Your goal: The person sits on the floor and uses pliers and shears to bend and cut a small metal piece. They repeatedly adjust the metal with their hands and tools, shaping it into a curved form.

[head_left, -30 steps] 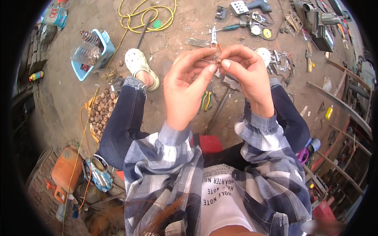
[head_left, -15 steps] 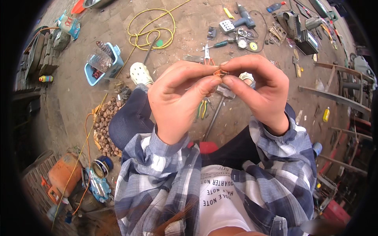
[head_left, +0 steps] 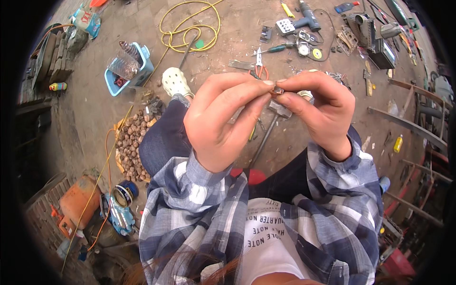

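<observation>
Pinching thumb to forefinger, the left hand [head_left: 221, 118] and right hand [head_left: 322, 111] face each other above a hammer [head_left: 267, 134]; orange-handled scissors [head_left: 259, 61] lie beyond their fingertips. Both grip one small copper-coloured piece [head_left: 276, 90] between them, too covered to show its long axis or direction.

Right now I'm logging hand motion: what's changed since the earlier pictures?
Since a second ago, the left hand and right hand have come closer to the camera, wrists spread wider. The view shifted slightly. Both still pinch the small reddish piece; no grasp or release shows. The hammer and scissors stay put.
</observation>
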The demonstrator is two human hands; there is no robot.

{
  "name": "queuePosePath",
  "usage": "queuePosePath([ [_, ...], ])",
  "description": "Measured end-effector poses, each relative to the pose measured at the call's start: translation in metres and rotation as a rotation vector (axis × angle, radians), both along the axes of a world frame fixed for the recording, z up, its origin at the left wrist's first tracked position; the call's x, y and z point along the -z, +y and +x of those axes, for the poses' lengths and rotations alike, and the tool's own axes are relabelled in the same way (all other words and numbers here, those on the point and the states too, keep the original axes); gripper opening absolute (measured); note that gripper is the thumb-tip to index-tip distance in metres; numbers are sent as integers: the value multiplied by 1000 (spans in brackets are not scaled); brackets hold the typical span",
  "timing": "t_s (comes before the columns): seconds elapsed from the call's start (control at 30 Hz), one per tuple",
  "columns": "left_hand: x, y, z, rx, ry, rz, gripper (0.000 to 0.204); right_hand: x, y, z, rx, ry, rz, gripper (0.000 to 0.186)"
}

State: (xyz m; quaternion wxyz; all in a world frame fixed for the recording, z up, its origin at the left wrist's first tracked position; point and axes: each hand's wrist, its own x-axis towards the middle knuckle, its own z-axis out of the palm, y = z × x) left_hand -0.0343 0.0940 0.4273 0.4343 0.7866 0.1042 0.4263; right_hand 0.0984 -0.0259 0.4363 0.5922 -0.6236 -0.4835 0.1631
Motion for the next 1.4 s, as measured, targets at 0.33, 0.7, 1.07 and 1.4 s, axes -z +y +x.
queuePosePath([
  [0.33,0,-3,-1,56,71,-361,22,7,0,5,-38,-12,-20,19],
  [0.7,5,2,-4,-9,62,23,27,3,5,3,-47,-23,-61,19],
  [1.07,5,4,-4,37,92,-38,27,4,4,-5,-39,436,-110,23],
  [1.4,13,2,-1,14,40,-57,26,12,9,-10,-63,602,-45,22],
])
